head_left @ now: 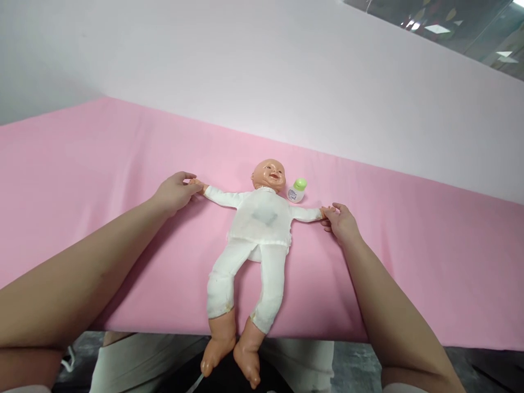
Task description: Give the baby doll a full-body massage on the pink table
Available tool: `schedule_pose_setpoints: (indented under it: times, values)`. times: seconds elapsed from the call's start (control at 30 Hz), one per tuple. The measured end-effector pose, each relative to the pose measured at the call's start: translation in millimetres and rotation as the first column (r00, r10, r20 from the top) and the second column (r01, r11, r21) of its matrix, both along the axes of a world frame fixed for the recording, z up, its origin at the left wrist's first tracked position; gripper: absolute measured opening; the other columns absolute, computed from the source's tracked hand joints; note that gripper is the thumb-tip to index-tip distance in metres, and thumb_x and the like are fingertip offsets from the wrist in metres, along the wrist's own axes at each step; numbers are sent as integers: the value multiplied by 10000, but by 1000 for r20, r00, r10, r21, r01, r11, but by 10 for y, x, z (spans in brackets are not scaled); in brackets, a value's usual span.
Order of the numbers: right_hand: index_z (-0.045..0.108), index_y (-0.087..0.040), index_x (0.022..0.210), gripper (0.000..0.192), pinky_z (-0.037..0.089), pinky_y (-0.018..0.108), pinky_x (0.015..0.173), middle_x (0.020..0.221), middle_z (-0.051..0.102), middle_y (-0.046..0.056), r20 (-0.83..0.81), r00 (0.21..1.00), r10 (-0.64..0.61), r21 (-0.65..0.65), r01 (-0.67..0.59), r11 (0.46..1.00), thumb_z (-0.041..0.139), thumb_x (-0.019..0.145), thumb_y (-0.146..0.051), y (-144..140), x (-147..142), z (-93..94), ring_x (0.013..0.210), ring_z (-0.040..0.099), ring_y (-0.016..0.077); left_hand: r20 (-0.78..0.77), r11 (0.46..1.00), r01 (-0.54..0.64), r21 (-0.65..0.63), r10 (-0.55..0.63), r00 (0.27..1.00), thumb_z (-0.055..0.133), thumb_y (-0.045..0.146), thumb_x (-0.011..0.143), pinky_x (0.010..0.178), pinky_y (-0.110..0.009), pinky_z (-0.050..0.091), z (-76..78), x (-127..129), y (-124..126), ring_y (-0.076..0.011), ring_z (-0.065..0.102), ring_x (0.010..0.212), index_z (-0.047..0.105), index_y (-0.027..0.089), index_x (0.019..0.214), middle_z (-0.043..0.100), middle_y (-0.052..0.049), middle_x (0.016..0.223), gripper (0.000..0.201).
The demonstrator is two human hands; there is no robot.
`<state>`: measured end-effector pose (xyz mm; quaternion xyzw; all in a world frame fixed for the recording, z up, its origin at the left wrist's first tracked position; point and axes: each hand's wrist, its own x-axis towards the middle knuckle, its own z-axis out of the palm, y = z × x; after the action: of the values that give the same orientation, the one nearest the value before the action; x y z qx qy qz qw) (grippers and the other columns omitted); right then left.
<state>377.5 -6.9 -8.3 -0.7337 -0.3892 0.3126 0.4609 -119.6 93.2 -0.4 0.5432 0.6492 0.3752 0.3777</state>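
A baby doll with a white cloth body lies on its back on the pink-covered table, its arms stretched out to both sides. My left hand is closed on the doll's hand at the left, thumb and fingers pinching it. On the other side, my right hand grips the doll's other hand between thumb and fingers. The doll's bare feet hang over the table's near edge. Close to its head, at the right, lies a small clear bottle with a green cap, tilted, with a printed label.
Pink cloth covers the table, which runs along a white wall. A window or glass panel with reflected lights is at the upper right. My legs in light trousers are below the near edge.
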Motion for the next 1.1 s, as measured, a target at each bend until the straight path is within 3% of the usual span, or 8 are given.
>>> schedule_pose_setpoints:
  times: [0.2, 0.4, 0.47, 0.57, 0.7, 0.83, 1.0, 1.1]
  values:
    - [501, -205, 1465, 825, 682, 332, 704, 1019, 772, 61, -24, 999, 34, 165, -30, 986, 859, 798, -534, -46, -96, -12, 819, 777, 214, 92, 991, -24, 132, 12, 996, 857, 373, 753, 646, -318, 569, 100, 113, -151, -218, 733, 771, 632, 211, 1373, 790, -70, 981, 679]
    - [651, -265, 1354, 506, 674, 437, 877, 1248, 758, 97, 481, 865, 140, 436, -375, 818, 808, 891, -398, -403, -668, 163, 1000, 758, 246, -56, 881, 131, 455, -119, 991, 820, 434, 850, 736, -312, 601, 270, 521, -682, -195, 744, 842, 711, 255, 1286, 789, -55, 1124, 484]
    - [710, -277, 1269, 361, 664, 460, 897, 1141, 774, 82, 709, 679, 188, 419, -621, 662, 759, 913, -246, -517, -871, 211, 1006, 739, 258, -247, 773, 337, 537, -238, 939, 776, 421, 904, 717, -304, 599, 278, 667, -842, -174, 720, 771, 768, 233, 1138, 790, -51, 1023, 301]
    - [733, -265, 1254, 369, 646, 461, 917, 1078, 770, 87, 871, 439, 218, 298, -827, 476, 668, 934, -91, -586, -1063, 233, 1004, 710, 256, -464, 498, 652, 572, -459, 757, 704, 358, 982, 835, -297, 635, 251, 805, -960, -186, 762, 932, 799, 235, 1120, 792, -70, 1117, 208]
    - [736, -247, 1255, 365, 638, 473, 954, 1120, 775, 93, 898, 379, 224, 261, -868, 422, 640, 955, -64, -554, -1115, 214, 1053, 703, 262, -535, 357, 750, 557, -537, 652, 644, 260, 1020, 929, -284, 639, 188, 826, -934, -186, 766, 1087, 776, 236, 1235, 773, -87, 1235, 254]
    - [718, -270, 1281, 364, 642, 490, 970, 1144, 792, 79, 857, 458, 235, 321, -832, 452, 666, 957, -113, -529, -1043, 194, 1063, 732, 264, -524, 417, 720, 555, -496, 692, 652, 306, 1002, 937, -326, 636, 195, 786, -894, -213, 766, 1085, 776, 243, 1223, 786, -84, 1239, 261]
    - [637, -292, 1405, 503, 657, 487, 970, 1277, 768, 93, 524, 827, 204, 470, -480, 741, 785, 925, -331, -445, -746, 124, 1079, 761, 261, -265, 821, 343, 456, -243, 933, 732, 472, 914, 763, -322, 610, 297, 648, -807, -187, 717, 804, 736, 248, 1225, 791, -56, 1058, 384]
    - [547, -262, 1470, 655, 633, 495, 1043, 1371, 731, 118, 213, 965, 155, 475, -241, 846, 796, 899, -465, -297, -455, 67, 1185, 746, 266, -47, 931, 70, 358, -57, 997, 810, 486, 827, 787, -329, 611, 301, 437, -593, -198, 729, 868, 666, 260, 1334, 775, -53, 1106, 573]
